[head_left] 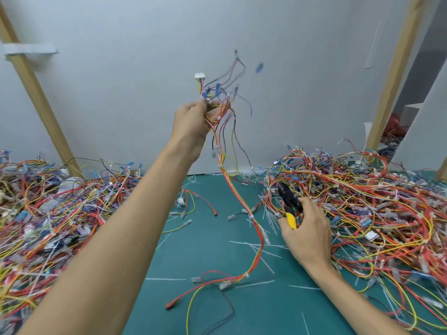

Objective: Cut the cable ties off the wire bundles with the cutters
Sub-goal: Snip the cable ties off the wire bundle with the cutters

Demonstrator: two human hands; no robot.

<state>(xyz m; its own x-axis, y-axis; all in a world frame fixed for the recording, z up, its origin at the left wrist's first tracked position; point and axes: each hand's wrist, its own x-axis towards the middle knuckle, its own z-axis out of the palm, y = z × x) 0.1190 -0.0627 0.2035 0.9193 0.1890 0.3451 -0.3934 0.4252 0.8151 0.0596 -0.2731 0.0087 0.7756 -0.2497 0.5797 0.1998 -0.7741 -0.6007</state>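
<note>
A tangled heap of loose red, yellow and blue wires (48, 213) covers the left of the green cutting mat (205, 243), at the foot of a slanted wooden post (36, 93). The left hand (193, 122), raised before the grey wall (121, 44), clenches a bundle of thin coloured wires (225, 112). The bundle's red-yellow tail hangs down to the mat among snipped white tie offcuts (263, 259). The right hand (307, 233) grasps the yellow-handled black cutters (289, 204) at the edge of the larger right-hand wire heap (375, 201).
</note>
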